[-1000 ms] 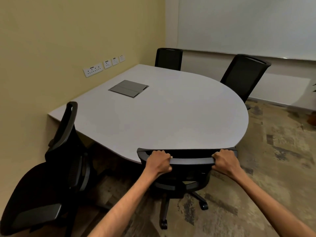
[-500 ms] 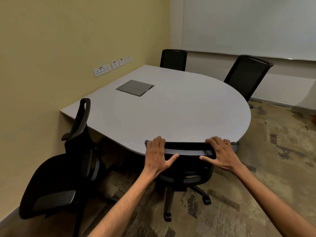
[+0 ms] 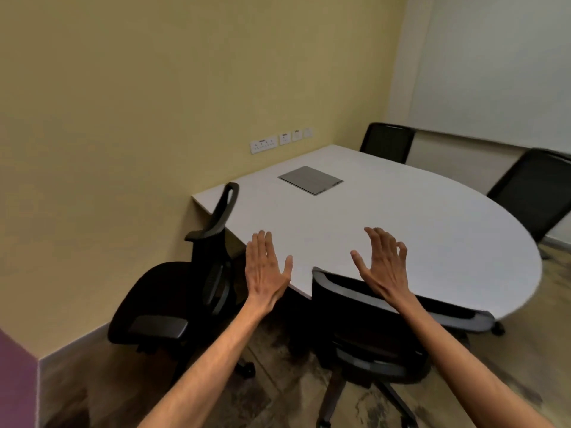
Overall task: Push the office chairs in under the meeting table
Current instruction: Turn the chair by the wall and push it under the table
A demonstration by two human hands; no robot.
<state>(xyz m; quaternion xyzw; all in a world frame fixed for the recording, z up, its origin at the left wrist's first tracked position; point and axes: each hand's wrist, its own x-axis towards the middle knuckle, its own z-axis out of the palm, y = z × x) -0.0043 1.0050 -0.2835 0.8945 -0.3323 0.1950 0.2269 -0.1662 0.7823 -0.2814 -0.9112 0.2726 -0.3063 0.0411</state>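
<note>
— Where are the hands?

— Both raised with fingers spread, gripping nothing: left hand over the table edge, right hand above the near chair.

— And that chair?

— Backrest right against the table's rim, seat underneath.

— The others?

— The left chair stands out from the table (turned sideways); two far chairs sit close in.

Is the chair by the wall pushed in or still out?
Out. The chair by the wall has its whole seat showing beside the table, turned sideways, with nothing tucked under.
</note>
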